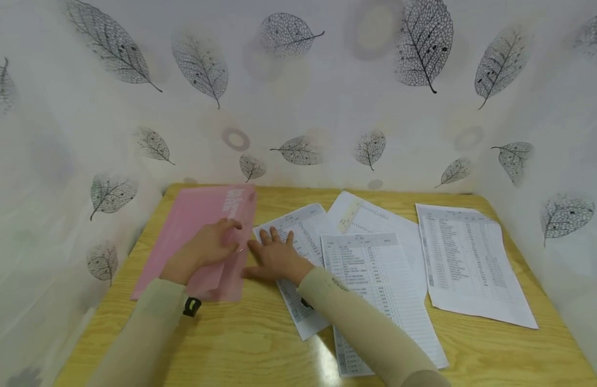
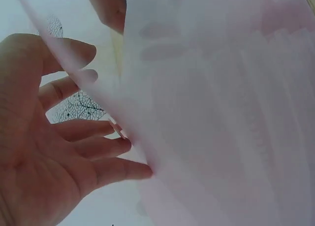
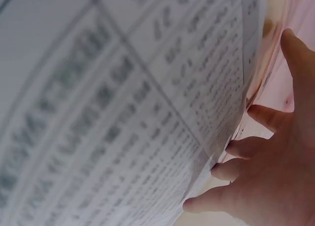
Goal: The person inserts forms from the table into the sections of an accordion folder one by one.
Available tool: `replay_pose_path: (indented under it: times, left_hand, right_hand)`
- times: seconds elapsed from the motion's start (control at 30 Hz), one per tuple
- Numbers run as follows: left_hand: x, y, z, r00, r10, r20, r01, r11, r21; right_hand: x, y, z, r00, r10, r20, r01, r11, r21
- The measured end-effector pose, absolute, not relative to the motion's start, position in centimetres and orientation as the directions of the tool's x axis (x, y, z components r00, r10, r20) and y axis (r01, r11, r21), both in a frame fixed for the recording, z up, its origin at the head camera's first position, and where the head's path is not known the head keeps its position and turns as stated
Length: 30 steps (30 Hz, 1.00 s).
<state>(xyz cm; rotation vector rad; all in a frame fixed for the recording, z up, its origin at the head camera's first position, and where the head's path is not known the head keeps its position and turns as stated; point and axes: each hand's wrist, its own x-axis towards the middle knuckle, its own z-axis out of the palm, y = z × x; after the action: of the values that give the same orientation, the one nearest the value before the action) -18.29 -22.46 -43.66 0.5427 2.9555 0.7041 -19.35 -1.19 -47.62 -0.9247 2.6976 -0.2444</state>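
A translucent pink folder [image 1: 182, 226] lies at the left of the table, with white lettering near its top right corner. My left hand [image 1: 208, 248] is on its right half, close to a small snap button. In the left wrist view, the fingers [image 2: 98, 147] are spread, and several tips touch the film's edge. My right hand [image 1: 276, 257] lies palm down with spread fingers at the left edge of a printed sheet [image 1: 305, 236]. Its thumb reaches the folder's right edge. In the right wrist view, blurred print covers the nearby paper [image 3: 147, 117].
Another printed sheet [image 1: 361, 258] lies partly under my right forearm and overlaps a further sheet [image 1: 375, 215] behind it. A separate printed sheet [image 1: 462, 258] is at the right. Leaf-patterned cloth [image 1: 298, 97] surrounds the back and sides of the wooden table [image 1: 240, 344].
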Motion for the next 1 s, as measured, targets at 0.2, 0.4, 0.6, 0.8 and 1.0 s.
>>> replay_pose_path:
  times: [0.2,0.4,0.6,0.8,1.0]
  left_hand:
    - [-18.5,-23.4,-43.5,-0.941,0.331,0.074,0.323,0.807,0.494]
    - [-18.3,-24.1,-42.7,-0.949,0.305,0.080,0.299,0.793,0.531]
    - [-18.3,-24.8,-42.2,-0.955,0.273,0.114,0.288,0.767,0.574]
    - [-18.5,-26.0,-41.2,-0.949,0.269,0.164,0.309,0.686,0.659]
    - [-18.3,-27.3,-40.2,-0.955,0.235,0.180,0.287,0.592,0.753]
  right_hand:
    - [-19.1,-1.5,-47.6,-0.776,-0.587,-0.229,-0.551,0.809,-0.208]
    - [-19.3,-1.7,-48.0,-0.781,-0.573,-0.248,-0.540,0.820,-0.192]
    - [-19.5,-1.6,-48.3,-0.778,-0.579,-0.242,-0.542,0.814,-0.208]
    - [-19.1,-1.6,-47.8,-0.773,-0.582,-0.254,-0.543,0.813,-0.209]
    - [-19.1,-1.6,-47.6,-0.773,-0.584,-0.247,-0.551,0.812,-0.193]
